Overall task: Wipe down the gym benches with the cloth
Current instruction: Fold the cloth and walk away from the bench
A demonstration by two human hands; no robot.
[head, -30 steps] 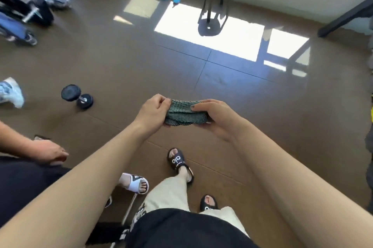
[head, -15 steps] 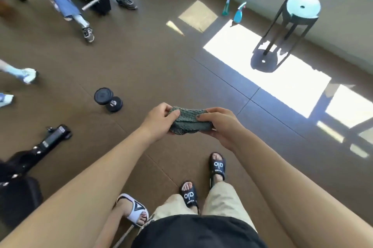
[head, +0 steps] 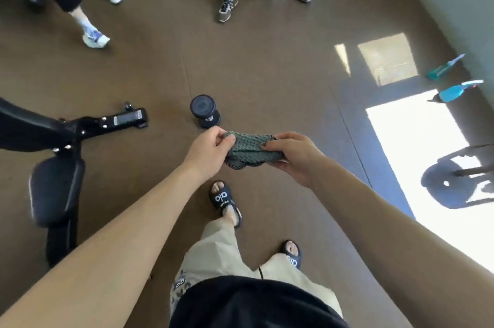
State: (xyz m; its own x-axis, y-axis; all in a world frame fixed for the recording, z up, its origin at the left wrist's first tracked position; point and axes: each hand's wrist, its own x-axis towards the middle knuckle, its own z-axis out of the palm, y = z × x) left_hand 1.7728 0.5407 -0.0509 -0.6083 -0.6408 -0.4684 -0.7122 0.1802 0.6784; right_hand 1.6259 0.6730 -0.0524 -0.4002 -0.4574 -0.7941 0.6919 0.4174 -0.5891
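"Where is the cloth (head: 250, 151)?"

"In the middle, up off the floor. The left hand (head: 211, 152) pinches its left end. The right hand (head: 295, 158) curls around its right end."

"And the bench (head: 54, 188)?"

"Down on the left, not touched. A dumbbell (head: 204, 111) lies just past the hands."

- A grey-green cloth (head: 247, 151) of coarse, waffle-like weave, matt, is seen with black netting at its lower edge.
- The bench pad (head: 54, 190) at 9 o'clock is covered in smooth black upholstery with a dull sheen.
- The floor (head: 267, 66) is shown matt brown, faintly grained.
- The dumbbell (head: 204, 112) at 12 o'clock is finished in matt black.
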